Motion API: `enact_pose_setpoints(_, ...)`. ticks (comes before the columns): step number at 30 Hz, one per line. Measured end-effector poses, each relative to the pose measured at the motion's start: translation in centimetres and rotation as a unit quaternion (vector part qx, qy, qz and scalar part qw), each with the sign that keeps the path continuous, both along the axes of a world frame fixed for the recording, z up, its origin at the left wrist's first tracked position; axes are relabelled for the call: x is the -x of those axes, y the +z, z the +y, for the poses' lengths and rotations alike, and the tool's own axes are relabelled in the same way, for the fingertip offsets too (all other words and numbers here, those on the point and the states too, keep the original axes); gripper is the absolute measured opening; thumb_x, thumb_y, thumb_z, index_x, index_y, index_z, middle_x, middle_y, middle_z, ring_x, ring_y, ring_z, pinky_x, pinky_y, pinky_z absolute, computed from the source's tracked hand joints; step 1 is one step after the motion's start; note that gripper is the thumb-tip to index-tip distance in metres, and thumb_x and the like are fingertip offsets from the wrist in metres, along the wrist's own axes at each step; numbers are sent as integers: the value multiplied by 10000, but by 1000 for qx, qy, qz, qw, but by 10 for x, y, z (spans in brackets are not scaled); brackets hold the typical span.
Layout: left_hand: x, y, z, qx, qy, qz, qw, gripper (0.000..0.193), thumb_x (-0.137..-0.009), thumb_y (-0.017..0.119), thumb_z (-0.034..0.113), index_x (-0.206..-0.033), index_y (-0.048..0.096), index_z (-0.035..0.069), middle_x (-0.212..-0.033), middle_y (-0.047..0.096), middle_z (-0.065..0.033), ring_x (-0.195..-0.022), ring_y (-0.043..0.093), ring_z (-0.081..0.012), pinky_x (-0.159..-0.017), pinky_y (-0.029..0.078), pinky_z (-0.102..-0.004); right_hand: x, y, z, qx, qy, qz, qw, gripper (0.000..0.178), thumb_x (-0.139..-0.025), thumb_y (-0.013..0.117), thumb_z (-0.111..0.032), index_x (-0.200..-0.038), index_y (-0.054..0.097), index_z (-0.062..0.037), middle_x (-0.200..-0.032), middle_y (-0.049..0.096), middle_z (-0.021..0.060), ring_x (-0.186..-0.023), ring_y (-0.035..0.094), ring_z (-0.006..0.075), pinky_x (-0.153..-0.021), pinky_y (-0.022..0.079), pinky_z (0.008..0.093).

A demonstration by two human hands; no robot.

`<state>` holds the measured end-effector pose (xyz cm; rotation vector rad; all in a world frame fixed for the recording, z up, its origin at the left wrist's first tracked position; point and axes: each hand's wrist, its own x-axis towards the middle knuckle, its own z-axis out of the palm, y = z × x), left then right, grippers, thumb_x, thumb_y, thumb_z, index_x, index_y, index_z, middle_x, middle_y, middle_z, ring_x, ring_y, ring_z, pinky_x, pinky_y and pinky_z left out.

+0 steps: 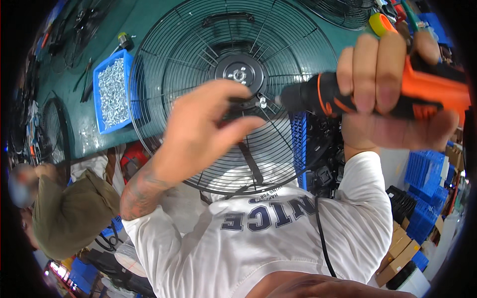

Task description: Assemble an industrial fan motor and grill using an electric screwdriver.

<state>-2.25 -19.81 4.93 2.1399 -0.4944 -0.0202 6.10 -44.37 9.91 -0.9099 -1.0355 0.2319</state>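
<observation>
Clamping right hand (380, 82) round an orange-and-black power screwdriver (323, 93), left hand (206, 114) just hanging, thumb and fingers apart, over the fan guard (238, 37).

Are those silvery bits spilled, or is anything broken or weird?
Nothing stands out. The silvery bits lie inside the blue tray, and the round wire cage shows no clear break. The right hand grips the orange drill; the left hand is just blurry.

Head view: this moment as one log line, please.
left hand: open over fan guard; right hand: gripping orange-black power driver; blue tray: holds small metal parts
</observation>
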Motion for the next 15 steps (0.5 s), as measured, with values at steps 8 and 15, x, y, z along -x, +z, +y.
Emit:
enact_pose_setpoints(8,-17,-22,95,347,239,220,880,453,-968,549,77,-1374,486,-113,-1136,617,-125,-773,548,-91,-625,442,-186,-68,-32,14,-64,-269,51,960,297,-940,672,-228,-1118,559,-18,-781,625,68,-635,651,154,-593,576,311)
enact_pose_setpoints(15,4,-43,149,340,338,128,868,383,-1071,490,199,-1333,503,-80,-900,592,-36,-588,434,-38,-497,344,-172,-57,-32,33,69,-299,154,939,232,-875,740,-235,-964,657,-37,-716,627,40,-618,615,122,-613,529,287)
